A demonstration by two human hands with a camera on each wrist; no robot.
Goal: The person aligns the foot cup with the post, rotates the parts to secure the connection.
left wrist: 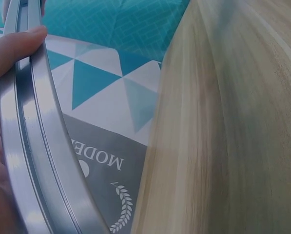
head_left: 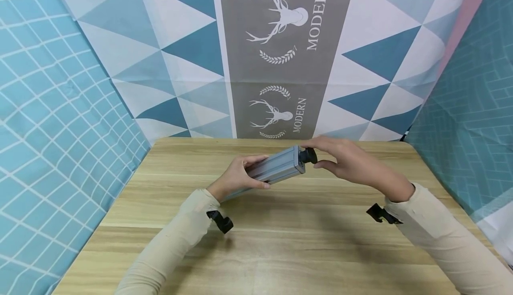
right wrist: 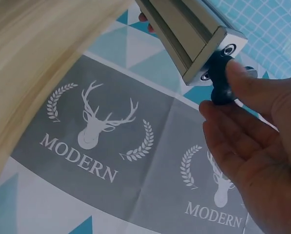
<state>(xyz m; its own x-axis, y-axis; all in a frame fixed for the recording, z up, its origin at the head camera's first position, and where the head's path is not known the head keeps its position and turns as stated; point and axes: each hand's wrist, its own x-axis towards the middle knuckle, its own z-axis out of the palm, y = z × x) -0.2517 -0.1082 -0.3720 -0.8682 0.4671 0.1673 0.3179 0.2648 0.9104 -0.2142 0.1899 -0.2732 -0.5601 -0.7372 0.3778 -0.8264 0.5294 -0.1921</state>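
My left hand (head_left: 234, 175) grips a long silver aluminium profile (head_left: 278, 165) from the side, holding it tilted above the table with its far end raised. In the left wrist view the grooved face of the profile (left wrist: 57, 161) runs past the thumb. A black round foot (head_left: 309, 155) sticks out of the end plate. Around this foot, my right hand (head_left: 346, 157) has its thumb and fingers curled. The right wrist view shows the thumb over the dark foot (right wrist: 223, 92), the fingertips just beneath it, and screw heads in the end plate.
A wood-grain table (head_left: 280, 255) lies below. Behind it hangs a cloth with triangles and deer prints (head_left: 276, 112). Blue patterned cloths stand at the left (head_left: 60, 108) and right (head_left: 473, 116). Each wrist wears a black camera mount (head_left: 221, 222).
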